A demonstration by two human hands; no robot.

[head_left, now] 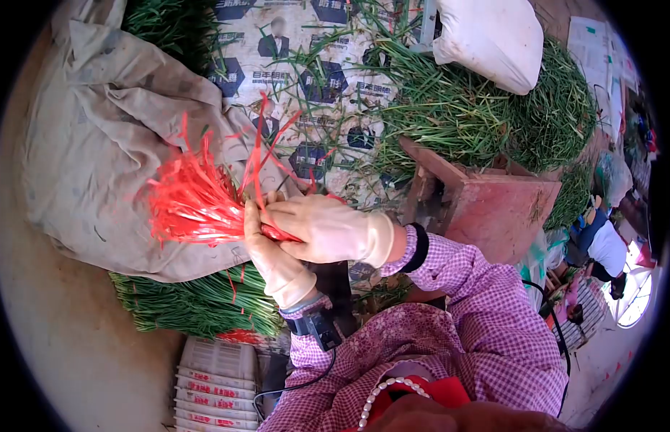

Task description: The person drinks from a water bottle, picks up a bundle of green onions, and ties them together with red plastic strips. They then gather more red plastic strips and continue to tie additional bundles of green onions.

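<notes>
A bunch of red plastic strips (pixel 198 201) fans out to the left from my two gloved hands. My left hand (pixel 276 263) is closed round the gathered end of the strips. My right hand (pixel 324 227) lies over it with its fingers closed on the same strips. A few loose red strands stick up above the hands. Below the hands lies a pile of long green chive-like stems (pixel 198 302), partly under a beige cloth (pixel 126 144). Both hands wear pale rubber gloves.
Loose green leaves (pixel 450 108) cover the right of a printed sheet (pixel 306 86). A wooden stool (pixel 501 209) stands beside my right arm, and a white sack (pixel 490 43) lies beyond it. A stack of printed packs (pixel 216 381) stands at lower left. Another person (pixel 601 241) is at far right.
</notes>
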